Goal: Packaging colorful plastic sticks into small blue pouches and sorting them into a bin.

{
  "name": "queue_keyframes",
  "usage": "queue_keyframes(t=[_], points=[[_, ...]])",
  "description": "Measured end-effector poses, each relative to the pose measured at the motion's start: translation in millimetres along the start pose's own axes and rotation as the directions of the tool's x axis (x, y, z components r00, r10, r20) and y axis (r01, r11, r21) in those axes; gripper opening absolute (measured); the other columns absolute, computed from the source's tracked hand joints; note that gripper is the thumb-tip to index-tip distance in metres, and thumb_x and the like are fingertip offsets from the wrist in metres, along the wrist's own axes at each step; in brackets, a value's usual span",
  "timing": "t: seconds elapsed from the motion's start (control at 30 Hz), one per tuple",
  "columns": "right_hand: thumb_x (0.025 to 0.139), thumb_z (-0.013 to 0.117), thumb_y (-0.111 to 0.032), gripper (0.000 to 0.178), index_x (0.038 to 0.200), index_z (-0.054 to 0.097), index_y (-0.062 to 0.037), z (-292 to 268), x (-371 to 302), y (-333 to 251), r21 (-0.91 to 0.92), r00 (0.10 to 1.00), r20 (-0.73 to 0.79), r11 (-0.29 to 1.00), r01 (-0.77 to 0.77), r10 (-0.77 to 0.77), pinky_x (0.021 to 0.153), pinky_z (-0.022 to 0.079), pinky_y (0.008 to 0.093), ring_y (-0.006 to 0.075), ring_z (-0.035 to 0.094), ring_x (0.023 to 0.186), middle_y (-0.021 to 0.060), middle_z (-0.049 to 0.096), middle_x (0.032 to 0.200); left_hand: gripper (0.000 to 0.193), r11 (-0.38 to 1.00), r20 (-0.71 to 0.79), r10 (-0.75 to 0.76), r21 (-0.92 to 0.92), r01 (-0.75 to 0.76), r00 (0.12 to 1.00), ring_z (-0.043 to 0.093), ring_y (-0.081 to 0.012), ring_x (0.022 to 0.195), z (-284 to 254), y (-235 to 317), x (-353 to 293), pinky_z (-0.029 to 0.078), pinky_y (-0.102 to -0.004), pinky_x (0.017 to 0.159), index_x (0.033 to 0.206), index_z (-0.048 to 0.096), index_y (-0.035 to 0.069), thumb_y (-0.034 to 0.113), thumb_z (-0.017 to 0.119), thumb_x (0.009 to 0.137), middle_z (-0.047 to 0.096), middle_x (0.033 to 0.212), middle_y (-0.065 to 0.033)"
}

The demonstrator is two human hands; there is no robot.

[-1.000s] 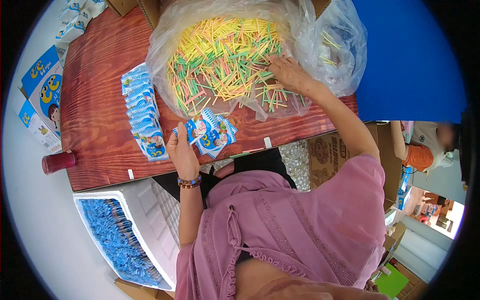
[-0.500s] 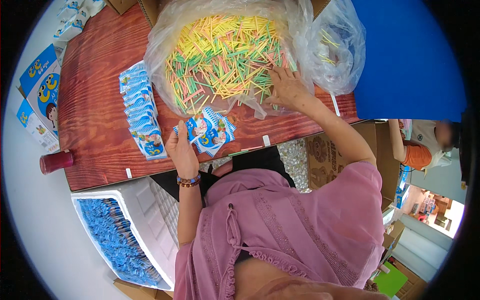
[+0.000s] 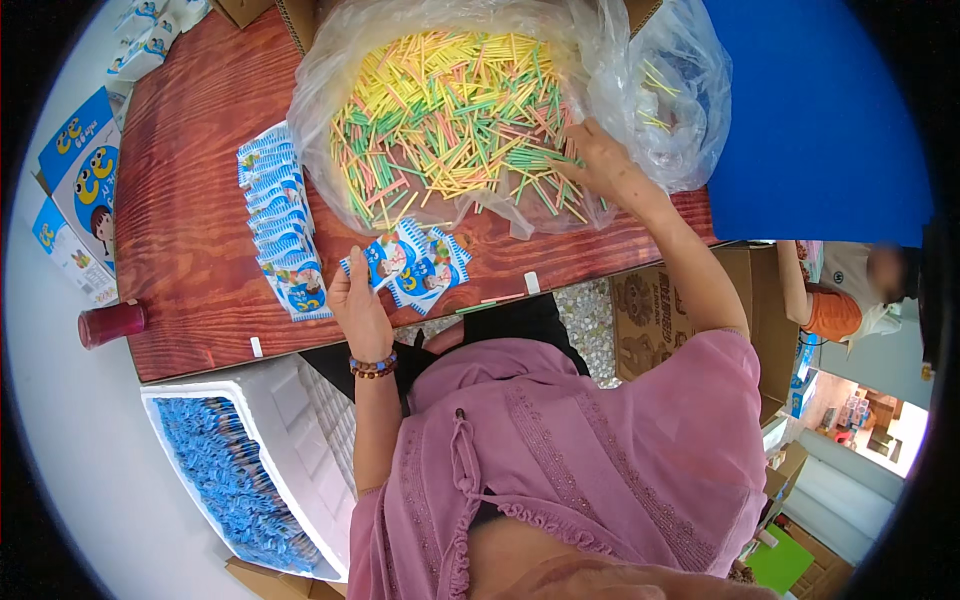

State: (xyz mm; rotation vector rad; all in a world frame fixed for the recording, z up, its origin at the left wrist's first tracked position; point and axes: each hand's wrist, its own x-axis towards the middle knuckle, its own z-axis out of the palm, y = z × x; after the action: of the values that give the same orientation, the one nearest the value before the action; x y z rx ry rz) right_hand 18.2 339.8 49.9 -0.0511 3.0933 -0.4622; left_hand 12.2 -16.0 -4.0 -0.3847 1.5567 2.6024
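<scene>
The left hand (image 3: 361,310) is pinching a blue-and-white packet (image 3: 380,258) over the near side of the wooden table (image 3: 190,220); the right hand (image 3: 610,168) is reaching into thin coloured sticks (image 3: 450,110) at their right edge, its grip unclear; gathering gently should avoid snapping.

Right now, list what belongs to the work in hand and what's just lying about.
In the work:
blue-and-white packet, in the left hand
yellow, green and pink sticks, at the right hand
clear plastic bag under the sticks

Apparently lying about:
red cylindrical container
brown cardboard carton
</scene>
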Motion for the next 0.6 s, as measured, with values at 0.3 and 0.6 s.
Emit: queue_keyframes(t=[0.3,0.6], points=[[0.078,0.067,-0.026,0.045,0.107,0.049,0.0028,29.5,-15.9,-5.3,-0.076,0.98,0.071,0.98,-0.181,0.187,0.083,0.048,0.0473,0.0426,0.057,0.099,0.0243,0.054,0.109,0.022,0.999,0.039,-0.016,0.038,0.014,0.999,0.06,-0.0058,0.075,0.4,1.6,-1.1,0.048,-0.0228,0.069,0.089,0.066,0.0,0.018,0.056,0.097,0.067,0.085,-0.0034],[0.079,0.061,-0.013,0.02,0.09,0.053,0.0021,29.0,-13.9,9.6,0.064,0.991,0.048,0.99,-0.125,0.122,0.073,0.047,0.0462,0.0401,0.06,0.085,0.0224,0.06,0.085,0.021,1.0,0.021,-0.001,-0.028,0.001,1.0,0.061,-0.0063,0.075,-1.1,2.3,0.4,0.049,-0.0231,0.07,0.091,0.066,-0.001,0.017,0.055,0.097,0.067,0.086,-0.0035]])
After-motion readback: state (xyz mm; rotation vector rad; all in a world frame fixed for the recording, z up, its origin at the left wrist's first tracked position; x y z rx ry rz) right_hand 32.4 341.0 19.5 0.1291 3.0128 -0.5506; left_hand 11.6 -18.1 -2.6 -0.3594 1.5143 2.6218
